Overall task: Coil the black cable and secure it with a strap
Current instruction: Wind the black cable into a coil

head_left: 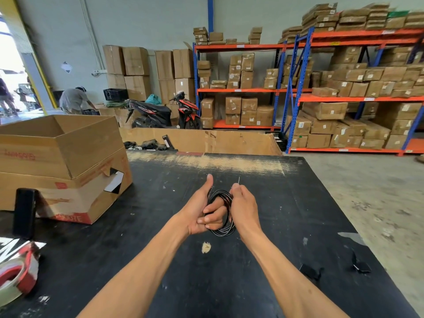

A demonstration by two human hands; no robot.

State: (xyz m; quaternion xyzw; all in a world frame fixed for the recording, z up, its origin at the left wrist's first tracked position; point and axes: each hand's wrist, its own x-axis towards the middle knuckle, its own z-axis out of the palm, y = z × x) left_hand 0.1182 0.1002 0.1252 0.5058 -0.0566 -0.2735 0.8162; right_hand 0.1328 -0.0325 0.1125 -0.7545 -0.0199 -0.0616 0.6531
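Right now both hands are clamped on the black cable (221,212), coiled in loops above the worktop (252,271). My left hand (202,214) has fingers through the coil, thumb up; my right hand (243,207) pinches a thin strap (238,180), I think. Best to keep loops stacked and cinch tight. Cardboard box (62,161) sits beyond, left.

Two bare forearms are entering from the near edge. No sleeves, gloves, watches or rings are showing. The left hand (199,210) and right hand (243,208) are showing short, unpainted nails.
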